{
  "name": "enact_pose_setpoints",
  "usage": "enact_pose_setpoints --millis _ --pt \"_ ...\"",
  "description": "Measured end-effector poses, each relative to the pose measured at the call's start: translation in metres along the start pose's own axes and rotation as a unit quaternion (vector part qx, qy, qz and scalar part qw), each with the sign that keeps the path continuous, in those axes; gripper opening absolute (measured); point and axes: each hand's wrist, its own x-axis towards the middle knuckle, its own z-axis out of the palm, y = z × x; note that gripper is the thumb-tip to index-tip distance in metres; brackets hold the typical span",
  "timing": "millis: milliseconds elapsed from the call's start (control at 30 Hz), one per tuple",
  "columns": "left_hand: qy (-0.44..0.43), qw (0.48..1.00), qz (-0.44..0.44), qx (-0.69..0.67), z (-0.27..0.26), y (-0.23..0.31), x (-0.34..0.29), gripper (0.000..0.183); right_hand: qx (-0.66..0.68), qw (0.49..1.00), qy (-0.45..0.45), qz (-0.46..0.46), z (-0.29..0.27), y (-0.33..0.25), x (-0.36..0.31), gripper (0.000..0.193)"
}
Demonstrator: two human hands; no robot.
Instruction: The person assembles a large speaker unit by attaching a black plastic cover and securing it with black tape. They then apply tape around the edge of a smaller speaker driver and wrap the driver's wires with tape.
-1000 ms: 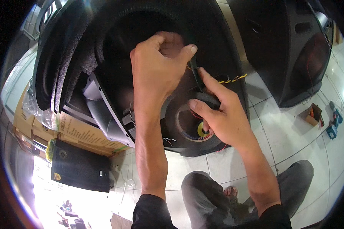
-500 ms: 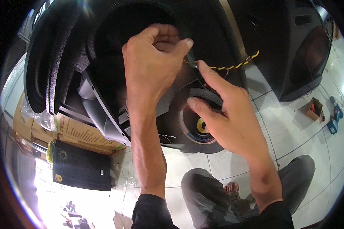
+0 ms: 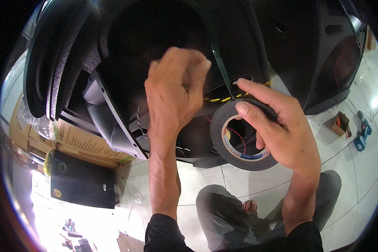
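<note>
Head view: the right hand (image 3: 287, 126) is clamped on a roll of black tape (image 3: 218, 136), thumb across its face and index finger stretched out past its upper edge. From the roll a dark strip of tape (image 3: 222, 69) runs up in front of a large black cabinet (image 3: 243, 40), passing just beside the left hand (image 3: 174, 90). That hand is curled with its fingers drawn together, slightly blurred — whether anything is pinched in it, I cannot tell. A twisted yellow-and-black wire (image 3: 216, 100) shows between the two hands, near the roll's top edge, and a thin red wire (image 3: 239, 138) appears through its hole. A grey curved panel (image 3: 109, 122) stands left of the left forearm — beyond it are cardboard boxes (image 3: 86, 145).
</note>
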Motion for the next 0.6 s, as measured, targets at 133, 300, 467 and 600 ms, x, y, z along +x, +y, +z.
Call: enact_pose_setpoints --millis 133,300,467,600 --pt "-0.048 0.988 0.051 0.137 -0.013 0.001 -0.015 0.008 -0.014 0.999 -0.015 0.029 0.010 0.001 0.002 0.043" --pt "-0.027 0.961 -0.201 0.187 -0.019 0.030 -0.025 0.005 -0.018 0.999 -0.033 0.028 0.034 0.009 0.016 0.044" --pt "0.054 0.964 -0.249 -0.079 -0.005 0.021 0.008 0.025 0.084 0.993 -0.037 0.068 0.048 0.014 0.027 0.043" --pt "0.007 0.958 -0.212 -0.193 0.009 0.010 0.028 0.043 0.118 0.989 -0.041 0.075 0.049 0.014 0.029 0.044"
